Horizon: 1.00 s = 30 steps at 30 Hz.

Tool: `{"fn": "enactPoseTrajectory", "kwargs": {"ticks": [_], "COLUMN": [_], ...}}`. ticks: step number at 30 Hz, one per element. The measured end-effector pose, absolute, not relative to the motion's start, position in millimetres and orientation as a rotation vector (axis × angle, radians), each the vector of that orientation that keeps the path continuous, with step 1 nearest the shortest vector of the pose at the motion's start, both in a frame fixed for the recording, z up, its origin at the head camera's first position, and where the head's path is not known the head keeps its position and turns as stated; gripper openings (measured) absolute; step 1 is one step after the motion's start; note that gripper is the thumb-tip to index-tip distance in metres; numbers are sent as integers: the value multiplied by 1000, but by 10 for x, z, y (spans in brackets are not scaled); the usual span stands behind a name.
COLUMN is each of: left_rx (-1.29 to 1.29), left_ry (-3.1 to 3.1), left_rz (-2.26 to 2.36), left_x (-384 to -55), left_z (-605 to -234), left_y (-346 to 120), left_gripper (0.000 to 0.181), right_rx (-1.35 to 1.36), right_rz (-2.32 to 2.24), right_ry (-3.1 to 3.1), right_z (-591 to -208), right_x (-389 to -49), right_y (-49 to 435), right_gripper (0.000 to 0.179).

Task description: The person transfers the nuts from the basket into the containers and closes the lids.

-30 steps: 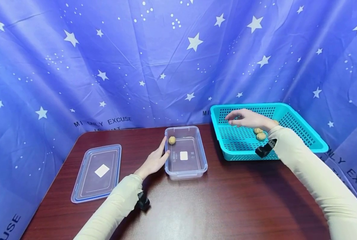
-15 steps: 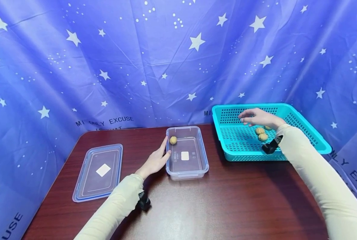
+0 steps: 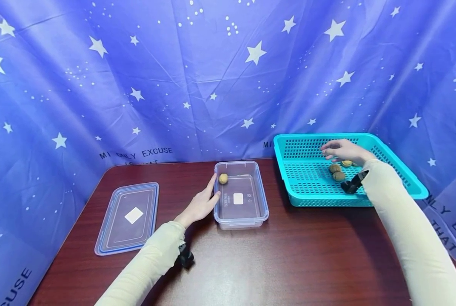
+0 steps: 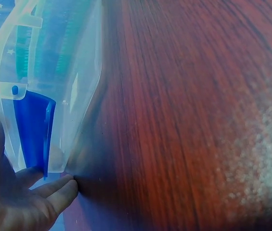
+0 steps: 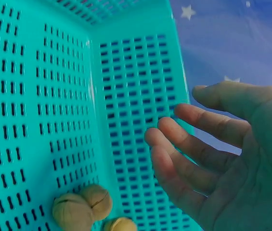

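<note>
My left hand (image 3: 199, 207) rests against the left side of a clear plastic food container (image 3: 247, 212), fingers straight along its wall. Inside, a single walnut (image 3: 223, 178) lies in the far left corner. In the left wrist view the fingertips touch the container near its blue side latch (image 4: 35, 132). My right hand (image 3: 344, 151) hovers over a turquoise plastic basket (image 3: 298, 196), its fingers loosely bent and holding nothing, as the right wrist view shows. Below it several walnuts (image 5: 73, 212) sit on the basket floor, partly hidden by the hand and wrist in the head view.
A clear lid with a blue seal (image 3: 143, 221) lies flat on the dark red wooden table (image 3: 289, 263), left of the container. Behind everything hangs a blue curtain with white stars (image 3: 197, 76). The basket stands at the table's back right.
My right hand has moved to the right over the basket, above the walnuts. My left hand stays against the container, and the head view has shifted slightly.
</note>
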<state>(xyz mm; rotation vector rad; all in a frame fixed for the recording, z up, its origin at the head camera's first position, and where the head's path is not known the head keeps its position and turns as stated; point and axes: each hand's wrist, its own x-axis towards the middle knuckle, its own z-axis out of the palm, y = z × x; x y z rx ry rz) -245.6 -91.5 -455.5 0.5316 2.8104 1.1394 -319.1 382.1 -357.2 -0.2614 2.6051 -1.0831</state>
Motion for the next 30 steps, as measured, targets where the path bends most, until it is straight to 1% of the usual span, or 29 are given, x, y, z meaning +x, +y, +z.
{"fn": "enactPoseTrajectory", "kwargs": {"ticks": [15,23,30], "left_rx": [544,545,537], "left_ry": [2823,2825,2820], "left_rz": [1144,1144,1125], "left_x": [-2442,-2450,-2460], "left_z": [-4532,-4540,-4555], "left_y": [-894,-906,-921], "left_gripper": [66,66,66], "right_rx": [-104,-41,-13], "right_rz": [-1190,-1251,-1200], "right_ry": [2582,2556,2512], "right_z": [-3780,-3833,-3886], "right_x": [-3176,-3188,-3199], "right_y": [4204,4294,4318], "right_gripper": [54,50,53]}}
